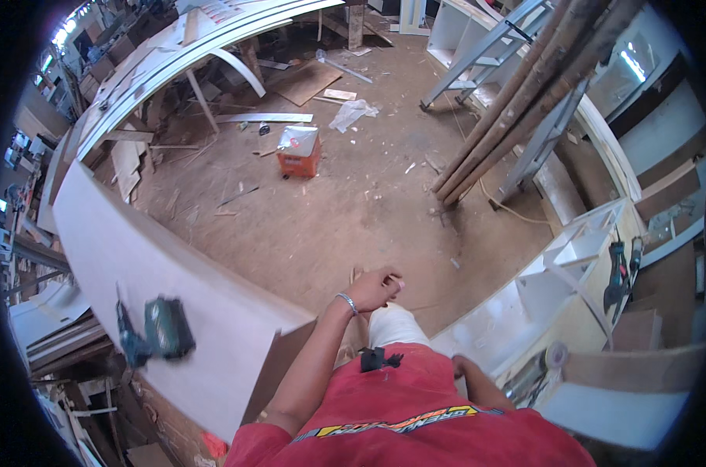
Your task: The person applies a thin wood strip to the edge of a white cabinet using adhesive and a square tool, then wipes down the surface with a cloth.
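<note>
Drill (168, 330) lies on the white counter (111, 210), leftward. Left hand (375, 289) hovers before the body, fingers curled, any pinch unclear; right hand (459, 368), fingers hidden. Seemingly between steps; taking the drill would call for reaching left.

Pretty sure I'm piped into a woodworking shop, the cabinet-making kind. I've got a big pale panel (213, 370) with green power tools (168, 328) lying on it, another tool (617, 276) over on the right, a tape roll (554, 356) near that, and open white cabinets (516, 305) along that side. The floor (368, 202) is brown and dusty — loose boards (310, 82), bits of scrap, a crumpled plastic sheet (353, 114). I can also see a stepladder (481, 56), some long poles (516, 101) standing by it, and stacked wood (72, 346) off to my left — classic workshop clutter.
</note>
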The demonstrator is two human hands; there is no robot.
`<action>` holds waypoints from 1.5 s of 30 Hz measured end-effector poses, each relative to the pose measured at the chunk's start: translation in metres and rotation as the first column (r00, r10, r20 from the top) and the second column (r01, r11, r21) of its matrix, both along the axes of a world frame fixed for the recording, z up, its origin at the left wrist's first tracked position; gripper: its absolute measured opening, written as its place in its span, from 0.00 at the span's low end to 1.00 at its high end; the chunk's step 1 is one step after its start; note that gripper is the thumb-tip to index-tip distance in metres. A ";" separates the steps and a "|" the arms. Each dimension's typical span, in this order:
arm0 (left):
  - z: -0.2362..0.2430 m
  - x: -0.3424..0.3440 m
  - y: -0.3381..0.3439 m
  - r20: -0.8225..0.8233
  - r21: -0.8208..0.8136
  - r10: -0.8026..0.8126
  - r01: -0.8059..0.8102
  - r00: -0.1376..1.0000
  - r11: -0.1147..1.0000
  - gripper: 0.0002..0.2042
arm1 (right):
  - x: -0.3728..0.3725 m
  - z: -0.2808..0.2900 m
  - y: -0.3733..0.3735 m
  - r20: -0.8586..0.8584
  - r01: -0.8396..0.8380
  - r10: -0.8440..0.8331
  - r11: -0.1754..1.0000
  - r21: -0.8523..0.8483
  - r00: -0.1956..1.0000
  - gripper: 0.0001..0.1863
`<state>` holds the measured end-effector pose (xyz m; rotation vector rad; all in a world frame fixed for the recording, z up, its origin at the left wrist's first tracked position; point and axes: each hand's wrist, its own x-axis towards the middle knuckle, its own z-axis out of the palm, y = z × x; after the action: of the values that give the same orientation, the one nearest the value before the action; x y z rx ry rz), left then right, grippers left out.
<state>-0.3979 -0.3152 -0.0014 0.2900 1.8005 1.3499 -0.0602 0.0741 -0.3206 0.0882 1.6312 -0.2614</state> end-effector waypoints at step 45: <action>-0.030 -1.738 0.007 -0.649 -0.200 0.475 -0.735 0.594 0.648 0.13 | -2.177 0.217 -0.073 -0.721 -0.003 -0.601 0.768 -0.641 0.345 0.14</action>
<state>-2.1359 -0.3082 -0.0317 -0.3070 2.8436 1.3043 -2.2372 0.0014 -0.1041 -0.2385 2.5830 -1.3023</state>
